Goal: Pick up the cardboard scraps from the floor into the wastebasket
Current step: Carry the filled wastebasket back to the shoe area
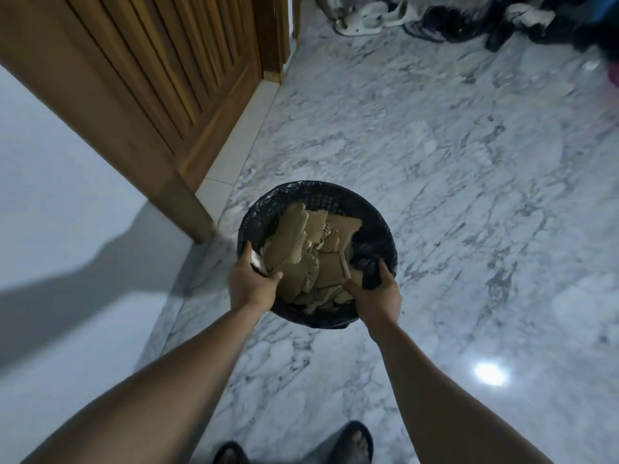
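Torn tan cardboard scraps (311, 259) fill the black mesh wastebasket (385, 236) with its black liner. The left hand (249, 284) and right hand (376, 296) each grip its near rim.

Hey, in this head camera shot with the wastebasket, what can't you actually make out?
Head view only:
- Bottom of the wastebasket: covered by the cardboard scraps.
- Fingers of the left hand and right hand: hidden behind the rim they grip.
- The pile by the far wall: blurred, cut by the top edge.
- The person's feet: cut off by the bottom edge.
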The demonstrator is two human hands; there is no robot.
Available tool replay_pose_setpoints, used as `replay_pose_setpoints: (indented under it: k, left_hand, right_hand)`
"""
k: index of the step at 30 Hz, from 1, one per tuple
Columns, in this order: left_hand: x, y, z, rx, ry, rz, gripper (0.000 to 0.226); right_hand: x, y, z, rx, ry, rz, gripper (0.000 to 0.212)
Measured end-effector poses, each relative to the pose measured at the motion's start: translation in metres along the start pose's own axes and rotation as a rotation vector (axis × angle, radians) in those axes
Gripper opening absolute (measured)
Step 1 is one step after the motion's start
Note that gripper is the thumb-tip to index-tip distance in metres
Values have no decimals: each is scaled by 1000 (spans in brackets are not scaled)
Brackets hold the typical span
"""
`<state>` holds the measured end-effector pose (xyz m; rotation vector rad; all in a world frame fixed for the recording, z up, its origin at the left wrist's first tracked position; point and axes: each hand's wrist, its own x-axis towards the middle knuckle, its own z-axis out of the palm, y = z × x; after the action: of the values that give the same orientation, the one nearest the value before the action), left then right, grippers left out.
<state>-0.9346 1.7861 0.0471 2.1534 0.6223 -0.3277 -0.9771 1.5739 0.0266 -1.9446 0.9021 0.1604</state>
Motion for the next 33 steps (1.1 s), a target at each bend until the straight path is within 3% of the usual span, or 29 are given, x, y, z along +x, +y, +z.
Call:
replay_pose_setpoints:
  k: [9, 13, 16, 19, 22, 27, 33]
  left_hand:
    - [-186, 218, -110, -6, -24, 98, 87]
    - [-235, 292, -108, -96, -8, 109, 88]
    - [-251, 337, -88, -202, -32, 94, 90]
    - [-261, 376, -62, -265, -73, 109, 90]
    - [-260, 411, -36, -289, -112, 159, 93]
    - [-218, 468, 17, -270, -173, 188, 96]
    - [-132, 556, 88, -181, -254, 208, 92]
  right_hand:
    - [-134, -146, -224, 144, 103, 3, 79]
    - [-154, -178, -292, 244, 186, -15, 53]
    - [-154, -196, -317, 318, 274, -54, 52]
    - [-141, -220, -337, 479, 365, -13, 66]
    - [-114, -241, -362, 583, 446, 35, 66]
    - [-36, -251, -398, 506, 426, 43, 81]
    - [86, -290, -424, 470, 516, 66, 69]
